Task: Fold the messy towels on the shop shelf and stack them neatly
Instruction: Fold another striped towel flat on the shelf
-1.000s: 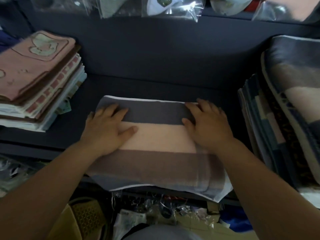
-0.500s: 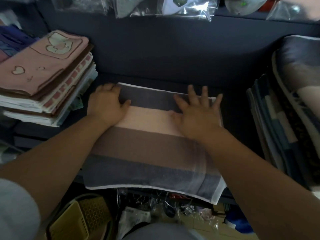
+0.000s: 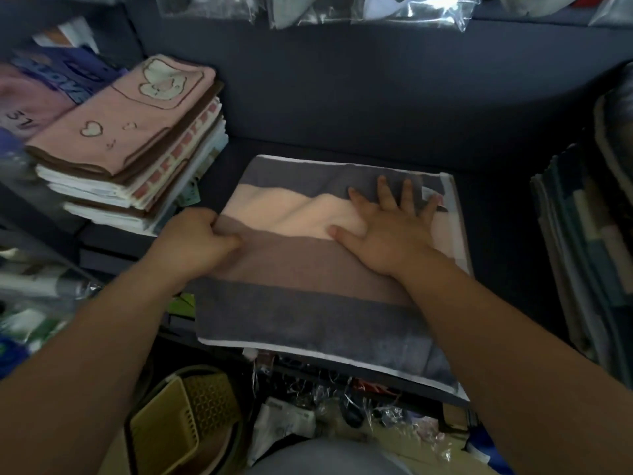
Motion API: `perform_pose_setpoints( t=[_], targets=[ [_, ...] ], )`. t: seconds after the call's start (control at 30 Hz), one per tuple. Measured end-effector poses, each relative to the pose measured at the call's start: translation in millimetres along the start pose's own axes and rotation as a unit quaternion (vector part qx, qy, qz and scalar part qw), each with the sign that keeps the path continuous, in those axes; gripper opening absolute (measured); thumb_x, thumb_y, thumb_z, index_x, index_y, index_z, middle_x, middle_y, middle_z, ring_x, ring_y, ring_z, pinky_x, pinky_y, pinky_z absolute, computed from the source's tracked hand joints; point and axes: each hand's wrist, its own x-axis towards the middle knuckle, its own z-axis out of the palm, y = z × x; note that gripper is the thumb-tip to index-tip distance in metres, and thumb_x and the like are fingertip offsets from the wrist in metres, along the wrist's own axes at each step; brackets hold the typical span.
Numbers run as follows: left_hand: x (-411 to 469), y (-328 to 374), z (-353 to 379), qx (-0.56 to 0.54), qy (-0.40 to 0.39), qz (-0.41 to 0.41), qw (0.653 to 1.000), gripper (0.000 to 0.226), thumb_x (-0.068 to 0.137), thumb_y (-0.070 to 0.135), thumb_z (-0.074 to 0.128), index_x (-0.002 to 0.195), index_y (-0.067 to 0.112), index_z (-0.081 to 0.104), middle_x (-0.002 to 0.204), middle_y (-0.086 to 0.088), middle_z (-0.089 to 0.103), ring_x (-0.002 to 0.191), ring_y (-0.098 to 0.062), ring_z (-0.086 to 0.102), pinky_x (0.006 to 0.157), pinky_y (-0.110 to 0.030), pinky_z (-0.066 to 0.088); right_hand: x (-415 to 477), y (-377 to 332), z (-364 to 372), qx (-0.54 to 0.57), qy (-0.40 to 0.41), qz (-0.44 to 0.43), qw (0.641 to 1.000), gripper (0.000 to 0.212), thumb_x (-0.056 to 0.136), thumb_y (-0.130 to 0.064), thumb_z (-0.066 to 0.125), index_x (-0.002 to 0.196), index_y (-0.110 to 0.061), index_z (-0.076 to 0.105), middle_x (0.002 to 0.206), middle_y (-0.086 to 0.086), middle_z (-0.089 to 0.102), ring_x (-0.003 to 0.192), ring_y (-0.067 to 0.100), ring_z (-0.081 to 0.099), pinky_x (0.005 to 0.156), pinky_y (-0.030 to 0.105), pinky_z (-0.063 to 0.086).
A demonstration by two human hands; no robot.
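A folded striped towel (image 3: 308, 303), banded grey, cream, brown and grey with white edges, lies on the dark shelf (image 3: 342, 108); its near edge hangs over the shelf front. My left hand (image 3: 198, 238) pinches the towel's left edge at the brown band. My right hand (image 3: 387, 228) lies flat with fingers spread on the cream and far grey bands, near the right end. A small wrinkle runs across the cream band between the hands.
A stack of folded pink and brown towels (image 3: 130, 142) sits on the left of the shelf. More striped towels (image 3: 589, 234) pile up at the right. Plastic-bagged goods (image 3: 342, 8) hang above. A yellow basket (image 3: 178, 423) and packets lie below the shelf.
My left hand slid back toward me along the left edge and closed on the towel. My right hand shifted slightly right, staying flat. The towel now shows a wrinkle.
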Motion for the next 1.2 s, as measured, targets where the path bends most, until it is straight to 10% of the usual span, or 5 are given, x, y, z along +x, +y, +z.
perform_pose_setpoints(
  t=[0.33,0.5,0.63,0.8,1.2],
  targets=[
    [-12.5,10.2,-16.1,-0.484,-0.155,-0.056,0.859,0.027,0.065,0.019,0.077,0.091,0.020,0.078,0.096,-0.008,0.077,0.080,-0.017,0.075,0.062,-0.026,0.058,-35.4,-15.4,15.2,0.022,-0.047,-0.055,0.997,0.096,0.071,-0.099,0.011,0.153,-0.054,-0.011,0.166,-0.001,-0.023,0.149,0.042,-0.024,0.109,0.076,-0.012],
    [-18.3,65.5,-28.4,-0.440,-0.154,0.052,0.883,0.041,0.092,-0.004,0.048,0.120,0.018,0.069,0.101,-0.007,0.077,0.090,-0.018,0.074,0.073,-0.028,0.058,-12.5,-37.1,3.8,0.239,0.008,-0.067,0.969,0.059,0.101,-0.063,0.024,0.157,-0.044,0.020,0.169,-0.001,0.011,0.156,0.028,0.002,0.122,0.056,-0.003],
    [-22.0,105.8,-13.3,-0.340,-0.186,0.100,0.916,0.055,0.091,-0.002,0.054,0.137,0.028,0.058,0.118,-0.009,0.072,0.106,-0.025,0.069,0.089,-0.040,0.055,-19.4,-15.2,-18.0,0.647,0.119,0.075,0.750,0.034,0.100,-0.038,0.048,0.125,-0.025,0.068,0.126,-0.009,0.066,0.119,0.011,0.059,0.109,0.033,0.043],
    [-34.9,147.0,42.8,-0.269,-0.216,0.106,0.933,0.061,0.092,0.004,0.057,0.145,0.033,0.046,0.122,-0.010,0.065,0.107,-0.029,0.067,0.089,-0.049,0.059,-36.7,39.0,-22.1,0.669,0.102,0.193,0.710,0.023,0.103,-0.037,0.048,0.101,-0.027,0.068,0.089,0.003,0.068,0.078,0.015,0.064,0.069,0.032,0.051],
    [-66.6,125.8,74.0,-0.115,-0.214,0.230,0.942,0.047,0.094,0.030,0.066,0.140,0.027,0.054,0.100,0.007,0.070,0.087,-0.004,0.067,0.079,-0.023,0.054,-33.6,51.2,-16.0,0.642,0.017,0.025,0.766,0.039,0.099,-0.021,0.062,0.137,-0.028,0.059,0.111,-0.005,0.068,0.098,0.009,0.068,0.072,0.013,0.053]
  ],
)
